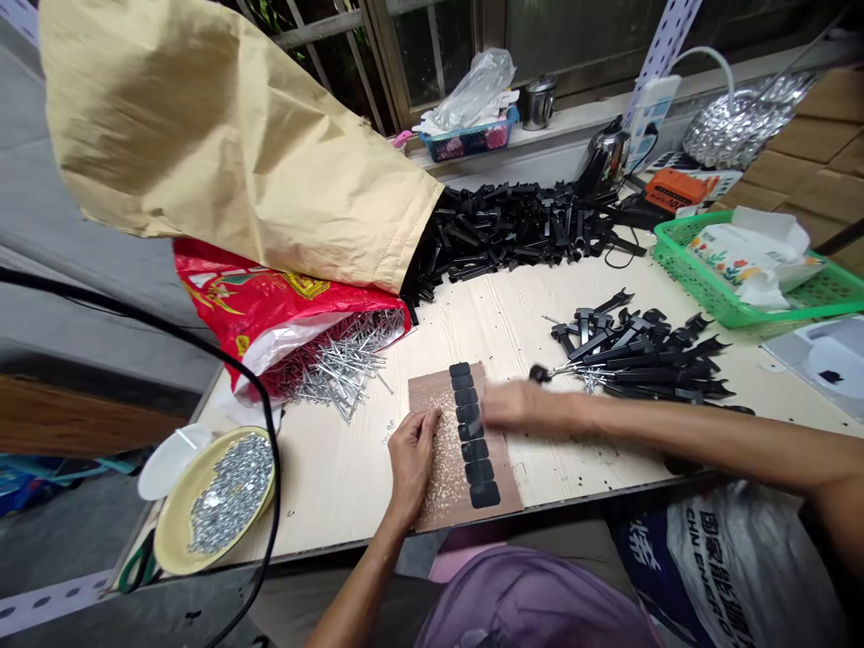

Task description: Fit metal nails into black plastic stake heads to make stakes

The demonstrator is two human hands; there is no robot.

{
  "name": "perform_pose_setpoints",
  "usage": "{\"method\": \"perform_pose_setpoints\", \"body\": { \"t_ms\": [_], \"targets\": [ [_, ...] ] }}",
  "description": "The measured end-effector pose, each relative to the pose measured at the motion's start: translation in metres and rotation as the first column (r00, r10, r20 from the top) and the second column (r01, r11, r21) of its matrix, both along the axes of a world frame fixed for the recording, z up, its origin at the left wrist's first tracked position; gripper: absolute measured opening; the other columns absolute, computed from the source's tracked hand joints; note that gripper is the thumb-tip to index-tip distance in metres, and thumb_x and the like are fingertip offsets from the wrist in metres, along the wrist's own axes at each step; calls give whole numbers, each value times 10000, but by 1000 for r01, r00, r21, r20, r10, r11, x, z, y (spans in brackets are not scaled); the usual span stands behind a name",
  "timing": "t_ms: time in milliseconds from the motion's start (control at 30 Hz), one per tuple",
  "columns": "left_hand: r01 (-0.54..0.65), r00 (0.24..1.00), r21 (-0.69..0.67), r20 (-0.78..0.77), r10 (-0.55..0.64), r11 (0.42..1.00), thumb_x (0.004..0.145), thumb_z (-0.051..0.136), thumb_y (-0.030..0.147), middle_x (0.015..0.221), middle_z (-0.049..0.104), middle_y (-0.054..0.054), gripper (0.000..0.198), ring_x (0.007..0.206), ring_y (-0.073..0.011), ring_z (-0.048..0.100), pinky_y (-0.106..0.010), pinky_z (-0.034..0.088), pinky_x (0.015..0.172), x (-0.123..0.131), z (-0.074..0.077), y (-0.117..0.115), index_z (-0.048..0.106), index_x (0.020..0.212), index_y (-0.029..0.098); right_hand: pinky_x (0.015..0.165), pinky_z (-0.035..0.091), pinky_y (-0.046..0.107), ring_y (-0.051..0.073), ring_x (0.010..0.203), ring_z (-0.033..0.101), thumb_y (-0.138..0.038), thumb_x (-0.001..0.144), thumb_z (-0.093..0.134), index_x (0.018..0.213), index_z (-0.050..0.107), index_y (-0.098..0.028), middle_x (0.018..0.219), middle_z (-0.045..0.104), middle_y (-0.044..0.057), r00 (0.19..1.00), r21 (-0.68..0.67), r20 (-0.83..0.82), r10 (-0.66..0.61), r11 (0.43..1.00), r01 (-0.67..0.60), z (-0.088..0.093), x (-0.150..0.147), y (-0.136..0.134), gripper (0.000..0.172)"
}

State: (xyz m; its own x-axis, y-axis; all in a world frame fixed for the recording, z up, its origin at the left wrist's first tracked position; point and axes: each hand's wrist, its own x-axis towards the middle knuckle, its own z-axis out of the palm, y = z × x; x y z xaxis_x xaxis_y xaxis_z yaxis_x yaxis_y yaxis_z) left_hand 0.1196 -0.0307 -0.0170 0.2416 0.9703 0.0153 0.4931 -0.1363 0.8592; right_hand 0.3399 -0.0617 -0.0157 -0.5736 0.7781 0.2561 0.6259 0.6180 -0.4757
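My left hand (pixel 413 454) rests on the left side of a brown board (pixel 445 513), thumb and fingers drawn together; whatever they hold, if anything, is hidden. A column of black rounded-square pads (pixel 479 471) runs down the board, with pale specks scattered to its left. Over the right edge of that column is my right hand (pixel 509 407), smeared by motion, so its fingers and anything in them are unclear. Just beyond it lies a pile of black plastic parts (pixel 648 346) with metal pins (pixel 594 378) among them.
A red bag (pixel 236 297) spills long metal nails (pixel 337 360). Below it stands a yellow bowl (pixel 172 531) of small metal pieces. A tan sack (pixel 222 135) and a heap of black parts (pixel 513 225) lie behind; a green basket (pixel 729 310) is at right. A black cable (pixel 274 468) crosses the left.
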Motion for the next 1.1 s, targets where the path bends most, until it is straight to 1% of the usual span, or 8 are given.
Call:
{"method": "perform_pose_setpoints", "body": {
  "t_ms": [267, 433, 600, 667, 767, 900, 1000, 1100],
  "targets": [
    [-2, 1000, -1, -12, 2, 1000, 850, 497, 425, 792, 657, -19, 312, 760, -168, 577, -250, 413, 723, 1, -1, 0, 688, 820, 180, 614, 428, 256, 137, 754, 467, -244, 970, 327, 863, 628, -158, 798, 579, 45, 992, 89, 72, 104, 990, -110, -6, 17, 15, 331],
    [-19, 1000, 14, -19, 19, 1000, 850, 493, 432, 763, 655, -16, 322, 727, -163, 579, -249, 421, 710, 3, 0, -1, 686, 804, 177, 652, 441, 265, 137, 759, 491, -206, 957, 355, 863, 622, -175, 796, 586, 36, 997, 80, -6, 71, 994, -71, -6, 2, -11, 286],
    [12, 999, 19, -40, -11, 1000, 851, 495, 429, 909, 691, -34, 313, 864, -194, 611, -280, 438, 802, -2, 3, 0, 692, 873, 188, 700, 432, 257, 147, 817, 517, -210, 927, 432, 861, 605, -203, 821, 601, 43, 943, 141, 100, 316, 934, -328, 6, -11, -46, 186],
    [15, 995, 36, -97, -12, 999, 851, 492, 437, 931, 690, -34, 310, 890, -213, 616, -310, 445, 829, -4, 0, 2, 690, 903, 204, 692, 427, 253, 148, 829, 527, -230, 929, 435, 905, 599, -196, 847, 602, 48, 962, 136, 125, 243, 956, -259, 14, -1, -51, 169],
    [126, 983, 176, -152, -99, 976, 862, 476, 422, 1020, 659, -56, 318, 958, -235, 602, -364, 445, 882, 6, -5, 2, 657, 1019, 213, 672, 431, 252, 142, 803, 544, -233, 943, 401, 951, 595, -184, 861, 604, 54, 987, 150, 16, -162, 976, 158, 35, 36, -53, 200],
    [349, 935, 314, -188, -302, 883, 880, 464, 394, 1165, 574, -111, 428, 1064, -254, 545, -414, 446, 907, 60, -3, -11, 504, 1260, 200, 666, 449, 262, 135, 728, 562, -312, 920, 438, 902, 597, -175, 826, 602, 39, 629, 13, -274, -727, 652, 759, 63, 112, -58, 210],
    [504, 864, 384, -236, -445, 774, 869, 486, 417, 1258, 507, -172, 595, 1179, -290, 456, -463, 400, 962, 124, 1, -23, 338, 1378, 148, 503, 413, 233, 105, 523, 504, -362, 877, 464, 905, 568, -170, 669, 545, -5, 250, -249, -410, -877, 371, 895, 67, 165, -58, 220],
    [575, 818, 449, -285, -500, 684, 821, 555, 438, 1387, 360, -245, 781, 1289, -351, 327, -519, 350, 989, 187, 1, -35, 185, 1432, 122, 422, 358, 217, 98, 458, 448, -337, 871, 408, 967, 546, -155, 599, 486, -23, 108, -351, -410, -905, 266, 898, 59, 198, -51, 247]
  ]
}}
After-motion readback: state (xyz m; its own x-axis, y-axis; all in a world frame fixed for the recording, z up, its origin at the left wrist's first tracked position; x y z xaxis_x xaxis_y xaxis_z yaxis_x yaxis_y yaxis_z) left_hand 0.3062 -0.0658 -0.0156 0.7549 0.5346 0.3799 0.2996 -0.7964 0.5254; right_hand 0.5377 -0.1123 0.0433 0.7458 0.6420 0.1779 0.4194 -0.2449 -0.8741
